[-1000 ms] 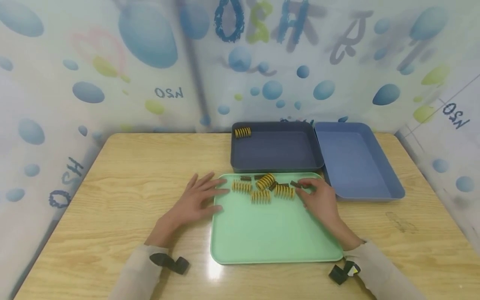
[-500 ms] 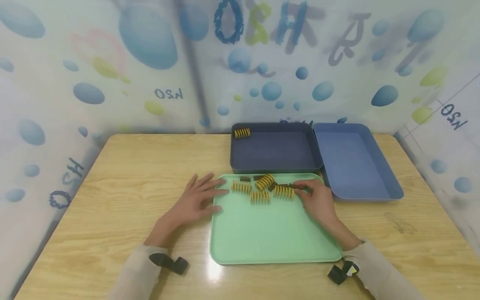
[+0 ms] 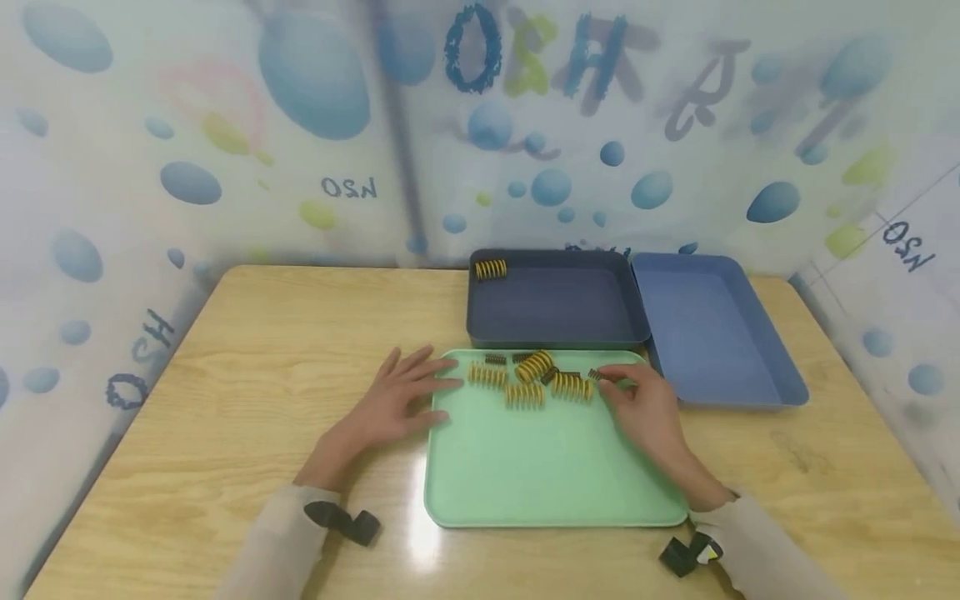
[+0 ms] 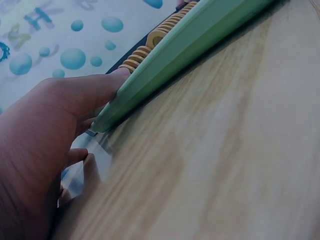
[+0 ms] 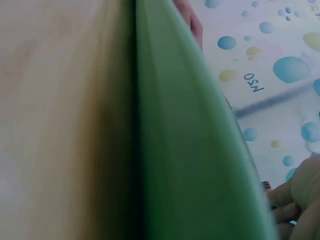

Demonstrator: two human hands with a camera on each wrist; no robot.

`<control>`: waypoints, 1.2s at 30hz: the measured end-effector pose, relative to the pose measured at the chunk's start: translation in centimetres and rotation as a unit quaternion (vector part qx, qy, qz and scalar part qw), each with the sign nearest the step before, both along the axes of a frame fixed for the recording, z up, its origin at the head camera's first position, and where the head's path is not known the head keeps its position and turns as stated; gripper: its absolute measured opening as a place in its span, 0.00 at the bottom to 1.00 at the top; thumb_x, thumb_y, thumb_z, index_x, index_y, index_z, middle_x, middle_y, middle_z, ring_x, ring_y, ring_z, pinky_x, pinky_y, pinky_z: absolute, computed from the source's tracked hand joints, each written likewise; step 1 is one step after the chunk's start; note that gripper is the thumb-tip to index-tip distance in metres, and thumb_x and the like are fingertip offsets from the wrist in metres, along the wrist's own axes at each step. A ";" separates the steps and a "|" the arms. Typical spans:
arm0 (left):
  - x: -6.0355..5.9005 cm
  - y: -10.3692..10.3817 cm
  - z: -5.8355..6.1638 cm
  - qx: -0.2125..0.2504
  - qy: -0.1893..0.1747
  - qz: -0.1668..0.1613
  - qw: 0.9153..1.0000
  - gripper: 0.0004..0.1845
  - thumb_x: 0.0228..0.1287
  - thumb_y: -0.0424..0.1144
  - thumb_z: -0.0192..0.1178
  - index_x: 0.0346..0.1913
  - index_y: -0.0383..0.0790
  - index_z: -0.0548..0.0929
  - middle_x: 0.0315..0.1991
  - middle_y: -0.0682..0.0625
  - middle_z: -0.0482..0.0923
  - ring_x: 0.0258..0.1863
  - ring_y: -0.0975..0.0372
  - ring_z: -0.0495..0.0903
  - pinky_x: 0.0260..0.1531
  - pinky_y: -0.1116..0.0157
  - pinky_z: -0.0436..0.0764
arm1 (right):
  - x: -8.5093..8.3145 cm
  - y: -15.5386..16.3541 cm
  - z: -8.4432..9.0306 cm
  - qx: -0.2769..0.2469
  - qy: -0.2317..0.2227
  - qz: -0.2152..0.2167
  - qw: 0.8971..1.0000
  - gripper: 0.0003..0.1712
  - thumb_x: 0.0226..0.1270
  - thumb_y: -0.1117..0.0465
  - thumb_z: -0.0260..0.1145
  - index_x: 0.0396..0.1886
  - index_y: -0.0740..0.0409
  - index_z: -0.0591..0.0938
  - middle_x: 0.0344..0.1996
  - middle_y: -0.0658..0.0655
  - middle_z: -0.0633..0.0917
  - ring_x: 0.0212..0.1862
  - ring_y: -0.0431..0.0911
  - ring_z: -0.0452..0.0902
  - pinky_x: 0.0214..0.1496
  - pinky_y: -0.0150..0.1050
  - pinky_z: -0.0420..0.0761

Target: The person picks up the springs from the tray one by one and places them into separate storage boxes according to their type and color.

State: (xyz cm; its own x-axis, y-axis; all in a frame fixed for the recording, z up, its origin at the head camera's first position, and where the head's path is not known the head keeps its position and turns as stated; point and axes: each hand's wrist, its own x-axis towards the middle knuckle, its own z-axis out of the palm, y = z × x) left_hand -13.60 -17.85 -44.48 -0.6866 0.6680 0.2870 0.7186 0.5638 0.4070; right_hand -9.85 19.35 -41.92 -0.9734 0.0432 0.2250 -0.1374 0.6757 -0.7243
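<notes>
Pinching a small dark spring (image 3: 596, 374) with right hand (image 3: 643, 407), left hand (image 3: 390, 400) flat on green tray (image 3: 540, 467); I'd say it could flick loose, scattering the yellow springs (image 3: 525, 379).

You are looking at a light wooden table (image 3: 247, 350) with visible grain, its rounded far corners tucked against the backdrop. A white sheet (image 3: 225, 125) printed with blue and yellow-green bubbles and mirrored lettering wraps round the far side and both the left and right sides. A dark pole (image 3: 393, 125) shows blurred behind it. Overhead light glints off the near tabletop.
</notes>
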 end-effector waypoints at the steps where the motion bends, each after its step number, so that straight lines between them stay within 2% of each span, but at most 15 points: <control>1: 0.0 0.1 0.0 0.000 -0.001 -0.001 1.000 0.26 0.63 0.55 0.59 0.62 0.53 0.77 0.69 0.52 0.65 0.71 0.44 0.52 0.64 0.35 0.38 | 0.1 0.2 0.3 -0.003 -0.002 -0.001 1.000 0.08 0.64 0.64 0.67 0.42 0.58 0.86 0.37 0.56 0.82 0.13 0.37 0.60 0.14 0.33 0.65; 6: -0.1 0.3 0.1 -0.003 0.001 -0.005 1.000 0.26 0.64 0.56 0.57 0.63 0.52 0.77 0.69 0.53 0.65 0.71 0.45 0.51 0.64 0.36 0.38 | 0.1 2.0 2.6 0.002 0.009 -0.002 1.000 0.11 0.68 0.61 0.64 0.46 0.60 0.83 0.38 0.58 0.80 0.13 0.38 0.55 0.13 0.34 0.61; 9: -0.2 0.4 0.2 -0.003 0.004 -0.005 1.000 0.26 0.65 0.58 0.56 0.63 0.53 0.76 0.69 0.52 0.65 0.71 0.45 0.51 0.64 0.36 0.39 | -0.4 3.5 4.4 0.012 0.020 -0.004 1.000 0.13 0.70 0.59 0.62 0.48 0.60 0.83 0.38 0.58 0.81 0.12 0.40 0.56 0.11 0.35 0.60; 12: -0.2 0.4 0.2 -0.001 0.007 -0.004 1.000 0.26 0.65 0.58 0.55 0.62 0.52 0.77 0.69 0.51 0.65 0.71 0.44 0.52 0.64 0.35 0.39 | -1.2 5.1 6.0 0.030 0.025 -0.010 0.999 0.14 0.70 0.57 0.62 0.48 0.60 0.83 0.40 0.59 0.81 0.12 0.40 0.61 0.11 0.35 0.59; 16: -0.2 0.4 0.2 0.000 0.004 -0.003 1.000 0.26 0.64 0.56 0.57 0.62 0.52 0.77 0.68 0.51 0.66 0.71 0.44 0.52 0.64 0.35 0.39 | -2.2 7.0 7.5 0.039 0.005 -0.023 0.999 0.16 0.70 0.53 0.61 0.50 0.58 0.83 0.42 0.60 0.83 0.15 0.41 0.69 0.11 0.36 0.59; 20: 0.0 0.3 0.0 0.002 -0.002 0.000 1.000 0.25 0.64 0.56 0.58 0.62 0.52 0.77 0.68 0.51 0.66 0.71 0.44 0.52 0.64 0.35 0.39 | -3.4 8.2 8.0 0.047 -0.021 -0.018 0.999 0.19 0.70 0.50 0.61 0.51 0.57 0.83 0.47 0.63 0.82 0.20 0.38 0.72 0.13 0.37 0.62; 22: 0.1 0.2 -0.1 0.006 -0.004 0.001 1.000 0.25 0.64 0.56 0.58 0.62 0.52 0.77 0.68 0.51 0.65 0.71 0.44 0.52 0.64 0.36 0.39 | -4.0 8.7 8.2 0.053 -0.029 -0.014 0.998 0.20 0.70 0.49 0.61 0.52 0.57 0.83 0.50 0.62 0.81 0.27 0.39 0.78 0.17 0.36 0.66; 24: 0.2 0.1 -0.2 0.009 -0.004 0.001 1.000 0.25 0.64 0.55 0.58 0.62 0.52 0.77 0.68 0.51 0.66 0.71 0.44 0.52 0.64 0.35 0.39 | -4.7 9.0 8.4 0.060 -0.035 -0.014 0.998 0.21 0.69 0.48 0.60 0.52 0.56 0.83 0.51 0.61 0.80 0.38 0.45 0.82 0.23 0.35 0.70; 27: 0.2 0.1 -0.2 0.010 -0.005 -0.001 1.000 0.25 0.63 0.55 0.59 0.62 0.53 0.77 0.69 0.51 0.65 0.71 0.44 0.52 0.64 0.36 0.39 | -5.6 9.4 8.6 0.064 -0.044 -0.012 0.997 0.22 0.70 0.47 0.59 0.53 0.57 0.82 0.51 0.62 0.80 0.47 0.57 0.81 0.30 0.36 0.74; 31: 0.1 0.2 -0.2 0.010 -0.004 -0.001 1.000 0.25 0.64 0.54 0.59 0.62 0.53 0.77 0.68 0.51 0.65 0.71 0.45 0.52 0.64 0.36 0.39 | -6.7 9.8 8.9 0.075 -0.044 -0.014 0.996 0.21 0.71 0.49 0.59 0.52 0.58 0.82 0.51 0.64 0.80 0.50 0.63 0.78 0.36 0.44 0.76; 34: 0.0 0.3 -0.2 0.010 -0.004 -0.003 1.000 0.24 0.64 0.54 0.59 0.62 0.52 0.77 0.68 0.51 0.66 0.71 0.45 0.52 0.64 0.36 0.39 | -7.4 10.0 8.9 0.079 -0.039 -0.011 0.996 0.19 0.71 0.51 0.60 0.51 0.59 0.82 0.51 0.64 0.80 0.51 0.63 0.77 0.40 0.50 0.77; 36: 0.0 0.4 -0.1 0.011 -0.005 -0.005 1.000 0.24 0.63 0.53 0.59 0.62 0.52 0.77 0.68 0.51 0.66 0.71 0.44 0.52 0.64 0.36 0.39 | -8.1 10.4 8.7 0.082 -0.030 0.001 0.996 0.18 0.70 0.53 0.61 0.50 0.60 0.82 0.50 0.64 0.81 0.51 0.61 0.77 0.43 0.50 0.77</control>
State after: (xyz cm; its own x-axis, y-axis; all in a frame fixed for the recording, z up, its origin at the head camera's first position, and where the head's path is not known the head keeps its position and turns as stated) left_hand -13.63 -17.49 -44.58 -0.6825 0.6691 0.2940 0.7202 0.5472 0.4266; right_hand -17.98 29.72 -33.24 -0.9853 0.0083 0.1708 -0.0993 0.7853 -0.6111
